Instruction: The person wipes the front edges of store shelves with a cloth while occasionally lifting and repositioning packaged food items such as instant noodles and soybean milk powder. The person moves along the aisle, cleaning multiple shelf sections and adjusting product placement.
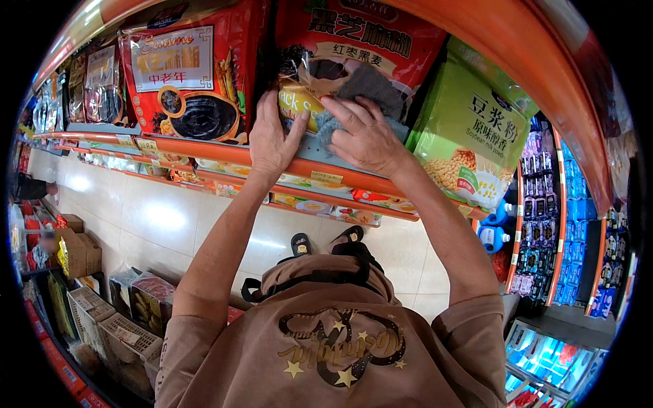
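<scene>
A red plastic bag of black sesame paste [336, 23] with a yellow lower part stands on the grey shelf [310, 148] in front of me. My left hand [273, 135] holds this bag at its lower left corner, with the thumb across the yellow front and the fingers along the side edge. In my right hand [365, 135] is a grey-blue cloth [331, 127], pressed against the bag's lower right front and the shelf. The cloth's darker part [375, 92] rises above the fingers. My right index finger points towards the left hand.
Left stands another red sesame paste bag [186, 81]; right, a green bag of soybean milk powder [474, 127]. An orange shelf edge [291, 166] runs below my wrists, and a curved orange rail [510, 35] passes overhead. Behind me are plastic baskets [130, 331] and cardboard boxes [76, 250].
</scene>
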Demonstrator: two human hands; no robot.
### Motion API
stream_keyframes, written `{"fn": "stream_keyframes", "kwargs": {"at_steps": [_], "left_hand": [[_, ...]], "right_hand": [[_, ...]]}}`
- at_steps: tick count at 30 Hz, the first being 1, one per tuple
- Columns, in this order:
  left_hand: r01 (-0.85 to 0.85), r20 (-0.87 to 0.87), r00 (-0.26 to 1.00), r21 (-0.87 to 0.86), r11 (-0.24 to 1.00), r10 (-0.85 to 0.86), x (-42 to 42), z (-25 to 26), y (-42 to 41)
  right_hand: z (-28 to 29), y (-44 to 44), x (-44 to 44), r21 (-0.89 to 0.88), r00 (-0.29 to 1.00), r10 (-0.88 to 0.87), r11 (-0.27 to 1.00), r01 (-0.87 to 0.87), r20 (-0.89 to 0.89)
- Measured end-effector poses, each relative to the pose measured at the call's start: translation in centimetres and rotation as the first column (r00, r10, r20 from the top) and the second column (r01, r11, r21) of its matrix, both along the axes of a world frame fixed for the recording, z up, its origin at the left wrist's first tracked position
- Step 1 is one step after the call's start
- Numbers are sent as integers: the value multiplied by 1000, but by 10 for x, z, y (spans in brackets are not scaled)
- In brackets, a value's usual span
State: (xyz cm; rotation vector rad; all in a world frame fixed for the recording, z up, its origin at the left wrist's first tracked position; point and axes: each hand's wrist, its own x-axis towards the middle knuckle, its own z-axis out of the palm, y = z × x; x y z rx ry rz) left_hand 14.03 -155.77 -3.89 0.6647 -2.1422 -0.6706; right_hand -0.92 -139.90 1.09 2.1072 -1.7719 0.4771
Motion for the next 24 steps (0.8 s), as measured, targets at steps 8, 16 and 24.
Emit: {"fn": "stream_keyframes", "kwargs": {"at_steps": [8,16,24], "left_hand": [[-8,46,999,22,1000,7,1,2,0],[-5,31,1000,10,1000,4,0,2,1],[-13,21,1000,-22,1000,13,0,2,2]], "right_hand": [[18,-18,-23,-110,967,-254,961,255,26],[57,-40,-125,-417,901,-413,802,428,131],[52,-35,-121,-409,896,-376,798,442,235]]}}
